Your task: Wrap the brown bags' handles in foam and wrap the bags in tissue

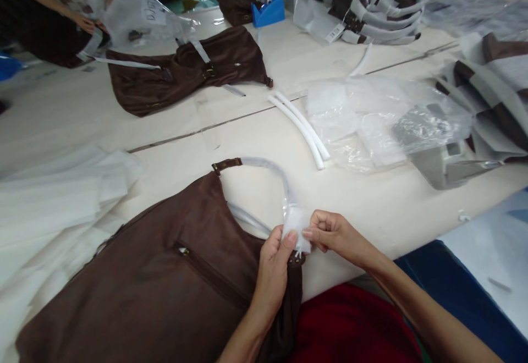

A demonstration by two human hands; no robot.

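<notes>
The table (371, 203) carries everything, and your brown bag (157, 286) takes up its near edge, lying flat with the zip pocket up so its handle (264, 166) arches free over the bare surface where you can reach it. Toward the far edge a second brown bag (181, 71) lies flat in front of another person's hands (88, 23). At the right edge a heap of clear plastic bags (371, 121) sits within your reach, and two white foam tubes (301, 129) lie just beside it, toward the middle. A blue tape dispenser (268, 11) stands at the far edge.

The handle is sleeved in clear wrap, which bunches into a white wad (295, 223) at its near end, by the buckle. Your left hand (272, 275) rests on the bag, pinning it, with its thumb pressed to the wad. Your right hand (330, 234) pinches the same wad from the other side. Both hands are close together, clamped on the wrap.
</notes>
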